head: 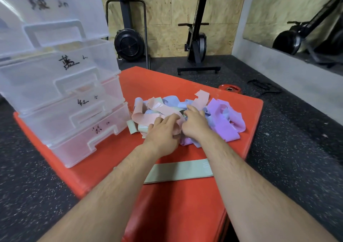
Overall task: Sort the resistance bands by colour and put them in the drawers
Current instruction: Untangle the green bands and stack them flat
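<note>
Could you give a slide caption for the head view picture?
Left hand and right hand reach into a pile of resistance bands on a red mat beside clear drawers.

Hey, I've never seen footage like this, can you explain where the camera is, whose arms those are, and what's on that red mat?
No machine here: a person works bare-handed, and the one picture comes from a camera worn on their head, looking forward and down, so their forearms reach in from below. The left hand and right hand rest on a tangled pile of resistance bands, pink, blue, purple and green, on the red mat. Whether either hand grips a band I cannot tell. One green band lies flat apart, nearer the person. At the left stands a stack of clear drawers with handwritten labels.
</note>
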`<state>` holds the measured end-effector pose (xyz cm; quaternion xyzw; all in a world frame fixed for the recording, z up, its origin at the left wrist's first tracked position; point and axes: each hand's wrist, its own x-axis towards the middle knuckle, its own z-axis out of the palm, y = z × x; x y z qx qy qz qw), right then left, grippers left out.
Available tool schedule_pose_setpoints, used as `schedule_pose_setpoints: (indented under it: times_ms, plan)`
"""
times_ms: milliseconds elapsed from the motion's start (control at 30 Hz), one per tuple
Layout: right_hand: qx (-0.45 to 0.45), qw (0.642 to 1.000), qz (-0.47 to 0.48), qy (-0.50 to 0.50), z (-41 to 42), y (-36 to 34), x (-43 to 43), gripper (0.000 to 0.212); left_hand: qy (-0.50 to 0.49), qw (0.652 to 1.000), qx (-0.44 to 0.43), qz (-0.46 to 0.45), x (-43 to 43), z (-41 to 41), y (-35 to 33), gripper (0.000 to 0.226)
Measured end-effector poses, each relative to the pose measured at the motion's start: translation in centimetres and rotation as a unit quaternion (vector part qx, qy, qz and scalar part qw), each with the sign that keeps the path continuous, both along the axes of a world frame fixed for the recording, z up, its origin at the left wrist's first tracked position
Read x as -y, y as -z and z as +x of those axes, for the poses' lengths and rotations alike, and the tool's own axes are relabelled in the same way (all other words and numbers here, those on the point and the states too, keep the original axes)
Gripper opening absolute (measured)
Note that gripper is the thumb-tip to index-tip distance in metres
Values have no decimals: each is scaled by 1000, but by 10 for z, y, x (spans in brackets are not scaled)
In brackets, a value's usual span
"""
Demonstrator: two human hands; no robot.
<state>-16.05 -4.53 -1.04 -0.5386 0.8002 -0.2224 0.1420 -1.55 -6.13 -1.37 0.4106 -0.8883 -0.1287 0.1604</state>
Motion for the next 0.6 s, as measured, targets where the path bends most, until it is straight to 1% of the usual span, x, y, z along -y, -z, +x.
schedule_pose_setpoints:
  times_ms: [67, 133, 200, 267, 367, 433, 533, 600]
  plan:
    - [-7, 1000, 16, -3, 3, 0, -1, 51, -5, 1000, 22, 11, -2, 0, 1, 60]
    - [-19, 1000, 16, -2, 6, 0, -1, 48, -7, 999, 39, 17, -3, -2, 2, 66]
    - [-18, 1000, 5, 5, 6, -1, -1, 47, -7, 999, 44, 18, -4, -5, 2, 69]
    - [-5, 1000, -19, 7, 4, -3, -3, 54, -9, 999, 43, 17, -3, -6, 1, 72]
    - [2, 997, -80, 1, 1, -11, -4, 71, -32, 998, 40, 33, -3, -7, 2, 81]
    - [15, 991, -130, 2, -1, -17, -1, 73, -63, 996, 16, 61, -4, -10, 2, 87]
    - [51, 974, -220, 1, -2, -23, 5, 74, -92, 993, -18, 69, -5, -18, -1, 84]
    - [72, 963, -258, -4, -1, -31, 6, 76, -93, 992, -34, 72, -5, -21, -3, 84]
